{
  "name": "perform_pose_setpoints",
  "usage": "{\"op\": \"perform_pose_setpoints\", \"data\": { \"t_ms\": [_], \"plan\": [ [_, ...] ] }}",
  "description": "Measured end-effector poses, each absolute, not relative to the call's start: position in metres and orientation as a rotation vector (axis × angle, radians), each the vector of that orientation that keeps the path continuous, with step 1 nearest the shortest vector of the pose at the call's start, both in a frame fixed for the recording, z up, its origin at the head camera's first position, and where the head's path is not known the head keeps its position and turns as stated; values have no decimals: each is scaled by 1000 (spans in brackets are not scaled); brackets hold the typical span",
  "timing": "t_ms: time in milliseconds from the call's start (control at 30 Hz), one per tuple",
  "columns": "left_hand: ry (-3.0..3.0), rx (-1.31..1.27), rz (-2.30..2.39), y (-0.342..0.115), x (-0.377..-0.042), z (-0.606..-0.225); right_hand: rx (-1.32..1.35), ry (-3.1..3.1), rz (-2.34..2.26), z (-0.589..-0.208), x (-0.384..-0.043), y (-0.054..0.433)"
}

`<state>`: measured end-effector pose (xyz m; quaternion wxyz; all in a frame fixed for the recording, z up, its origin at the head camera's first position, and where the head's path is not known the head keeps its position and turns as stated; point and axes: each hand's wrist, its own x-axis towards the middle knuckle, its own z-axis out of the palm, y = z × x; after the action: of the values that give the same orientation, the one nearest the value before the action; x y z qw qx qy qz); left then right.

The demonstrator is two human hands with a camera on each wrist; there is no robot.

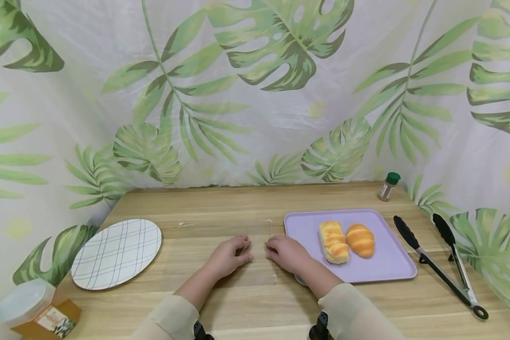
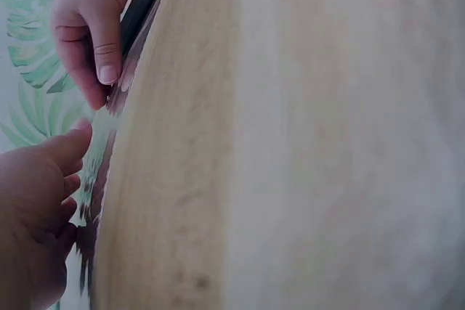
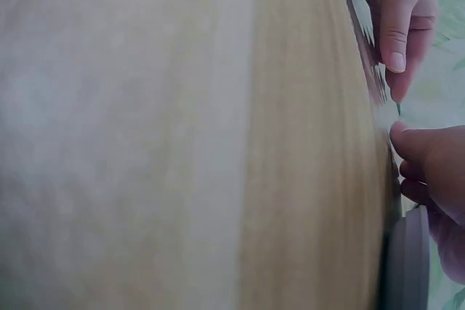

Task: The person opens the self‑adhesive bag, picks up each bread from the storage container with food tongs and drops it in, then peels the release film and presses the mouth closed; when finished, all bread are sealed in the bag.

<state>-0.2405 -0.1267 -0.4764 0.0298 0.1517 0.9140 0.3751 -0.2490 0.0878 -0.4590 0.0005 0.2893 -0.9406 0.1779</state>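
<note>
Both hands rest at the middle of the wooden table, a small gap between them. My left hand [image 1: 231, 256] has loosely bent fingers and holds nothing; the left wrist view shows its thumb side. Loosely curled as well, my right hand [image 1: 290, 254] holds nothing, and its forearm crosses the near left corner of a lilac tray [image 1: 384, 270]. On that tray lie a ridged, oblong bread roll [image 1: 334, 242] and a rounder, croissant-like roll [image 1: 360, 241], side by side. Left of the left hand is a white plate [image 1: 116, 255] with a dark grid pattern.
Black-tipped metal tongs [image 1: 444, 279] lie spread to the right of the tray. A small green-capped shaker bottle [image 1: 386, 189] stands at the back right. An amber jar [image 1: 46, 315] with a whitish lid is at the near left. Leaf-printed cloth [image 1: 272, 118] hangs behind the table.
</note>
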Motion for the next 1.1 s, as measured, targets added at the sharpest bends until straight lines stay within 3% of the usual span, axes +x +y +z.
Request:
{"op": "perform_pose_setpoints", "data": {
  "t_ms": [500, 1100],
  "plan": [
    [2995, 499, 1066, -127, -242, -482, 972, -2892, 522, -462, -249, 88],
    [2982, 363, 1371, -132, -235, -462, 977, -2884, 563, -464, -253, 89]
  ]
}}
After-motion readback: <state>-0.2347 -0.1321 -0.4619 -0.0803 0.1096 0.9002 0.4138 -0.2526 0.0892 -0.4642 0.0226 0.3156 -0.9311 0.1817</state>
